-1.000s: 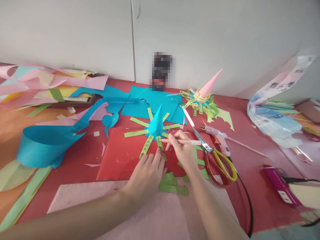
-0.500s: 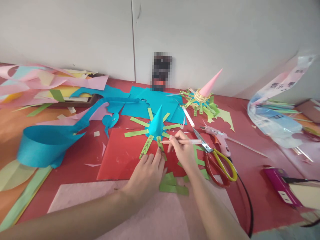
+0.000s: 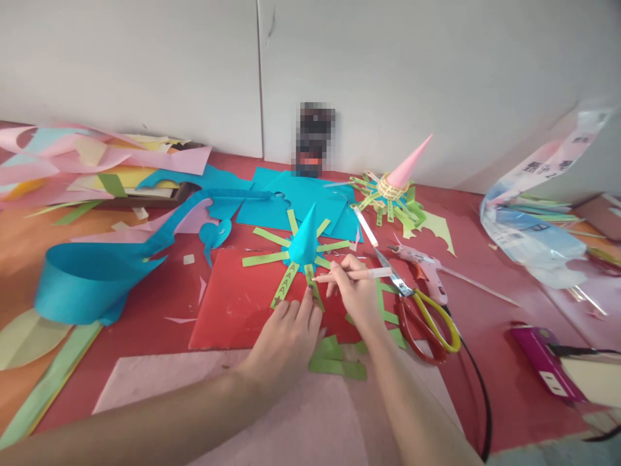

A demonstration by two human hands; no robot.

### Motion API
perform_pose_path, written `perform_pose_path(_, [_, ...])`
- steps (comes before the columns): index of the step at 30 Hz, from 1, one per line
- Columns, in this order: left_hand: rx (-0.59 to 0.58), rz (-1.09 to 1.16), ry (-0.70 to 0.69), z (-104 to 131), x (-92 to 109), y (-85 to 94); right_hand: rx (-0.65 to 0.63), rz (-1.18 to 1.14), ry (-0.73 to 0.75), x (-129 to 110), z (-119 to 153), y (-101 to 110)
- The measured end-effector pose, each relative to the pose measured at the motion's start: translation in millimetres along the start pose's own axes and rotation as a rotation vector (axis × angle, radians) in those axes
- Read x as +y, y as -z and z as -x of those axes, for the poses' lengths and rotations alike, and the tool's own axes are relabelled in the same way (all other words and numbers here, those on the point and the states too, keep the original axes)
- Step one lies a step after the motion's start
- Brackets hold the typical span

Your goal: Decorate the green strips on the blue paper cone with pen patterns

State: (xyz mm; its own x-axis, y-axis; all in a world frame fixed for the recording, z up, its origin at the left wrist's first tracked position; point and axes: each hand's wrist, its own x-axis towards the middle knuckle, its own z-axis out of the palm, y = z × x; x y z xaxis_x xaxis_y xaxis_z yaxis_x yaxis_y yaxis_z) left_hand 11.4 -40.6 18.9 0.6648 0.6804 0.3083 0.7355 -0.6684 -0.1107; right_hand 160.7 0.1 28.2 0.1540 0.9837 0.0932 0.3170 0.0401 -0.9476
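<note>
A blue paper cone (image 3: 304, 238) stands on a red board, with green paper strips spread out around its base. One strip (image 3: 284, 286) bears a row of dark letter-like marks and a star. My left hand (image 3: 290, 330) lies with its fingers stretched out, their tips on the lower end of the neighbouring strip (image 3: 311, 277). In my right hand (image 3: 350, 285) a pale pink pen (image 3: 361, 275) is pinched, nearly level, its tip on that same strip. Small dark marks show near the tip.
Scissors (image 3: 429, 323) and a pink glue gun (image 3: 427, 264) lie to the right. Behind stands a pink cone (image 3: 406, 167) with decorated strips. A blue paper band (image 3: 85, 281) curls at the left. Green scraps (image 3: 337, 367) lie by my wrists; a purple power strip (image 3: 548, 362) sits far right.
The pen tip has shifted very slightly down along the green strip. My left hand stays on the strip, and the cone has not moved.
</note>
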Motion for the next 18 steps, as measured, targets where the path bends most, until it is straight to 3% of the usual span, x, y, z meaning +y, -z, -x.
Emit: perform_pose_path(18, [-0.018,0.004,-0.005,0.4,-0.1,-0.5,0.029,0.018,-0.003,-1.7,0.3,-0.2])
